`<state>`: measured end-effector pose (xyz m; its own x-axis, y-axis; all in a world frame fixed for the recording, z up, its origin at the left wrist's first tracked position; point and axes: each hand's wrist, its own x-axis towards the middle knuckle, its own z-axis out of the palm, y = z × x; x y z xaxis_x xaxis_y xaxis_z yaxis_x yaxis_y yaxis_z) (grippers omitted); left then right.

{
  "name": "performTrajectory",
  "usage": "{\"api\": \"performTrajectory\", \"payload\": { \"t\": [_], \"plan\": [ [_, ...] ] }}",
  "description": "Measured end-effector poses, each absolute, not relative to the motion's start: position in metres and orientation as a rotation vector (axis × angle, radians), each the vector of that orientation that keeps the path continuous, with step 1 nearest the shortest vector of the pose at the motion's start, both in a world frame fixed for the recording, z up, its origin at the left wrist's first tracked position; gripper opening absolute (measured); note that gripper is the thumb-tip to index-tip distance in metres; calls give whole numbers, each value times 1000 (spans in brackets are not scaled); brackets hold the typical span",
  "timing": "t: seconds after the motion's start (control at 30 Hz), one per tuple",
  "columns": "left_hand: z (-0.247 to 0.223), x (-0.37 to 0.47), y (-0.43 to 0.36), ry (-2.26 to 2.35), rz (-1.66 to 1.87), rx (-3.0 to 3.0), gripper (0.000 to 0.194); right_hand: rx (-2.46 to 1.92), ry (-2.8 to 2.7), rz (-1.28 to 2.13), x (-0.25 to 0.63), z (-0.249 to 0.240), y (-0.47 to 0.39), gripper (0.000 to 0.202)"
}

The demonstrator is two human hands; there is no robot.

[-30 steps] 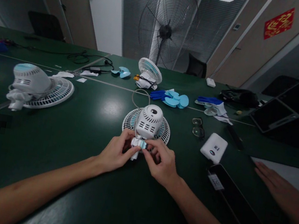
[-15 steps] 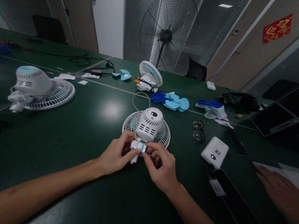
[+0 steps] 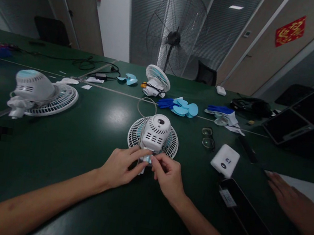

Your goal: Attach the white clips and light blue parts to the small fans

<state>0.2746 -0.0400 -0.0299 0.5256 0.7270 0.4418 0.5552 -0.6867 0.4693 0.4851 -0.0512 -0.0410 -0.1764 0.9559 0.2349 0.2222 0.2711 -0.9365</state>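
A small white fan lies face down in front of me, its round grille flat on the green table and its motor housing upward. At its near end is a white and light-blue clip piece, mostly covered by fingers. My left hand is closed around this piece from the left, thumb below and fingers above. From the right, my right hand pinches at its light-blue end with thumb and forefinger. Whether a smaller part sits in that pinch is hidden.
Another fan lies at left; a third fan stands behind. Blue blades, gloves, glasses, a white power bank and a dark tray are around. Another person's hand rests at right.
My left fingers have moved over the top of the clip piece, covering more of it. My right fingers have drawn into a tighter pinch. The other person's hand has shifted slightly.
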Motion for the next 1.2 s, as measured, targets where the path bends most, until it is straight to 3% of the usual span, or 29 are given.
{"api": "performTrajectory", "payload": {
  "t": [0.17, 0.33, 0.47, 0.6, 0.9, 0.97, 1.1, 1.2],
  "plan": [
    [-29, 273, -39, 1069, 911, 2444, 33, -1080, -1697, 841, 488, -33, -54, 16],
    [-29, 272, -39, 1038, 915, 2419, 32, -920, -2007, 511, 501, -32, -50, 24],
    [-29, 271, -38, 1013, 917, 2429, 33, -896, -1990, 456, 504, -37, -45, 19],
    [-29, 272, -38, 992, 908, 2451, 31, -936, -1869, 590, 499, -36, -46, 10],
    [-28, 273, -38, 1001, 882, 2476, 30, -1148, -1457, 1266, 479, -31, -53, 41],
    [-27, 273, -38, 1005, 872, 2463, 30, -1170, -1541, 1166, 480, -29, -54, 40],
    [-26, 271, -38, 986, 898, 2407, 29, -1099, -1944, 580, 492, -27, -56, 16],
    [-26, 270, -37, 981, 928, 2372, 30, -1014, -2070, 346, 500, -29, -54, 21]
  ]
}}
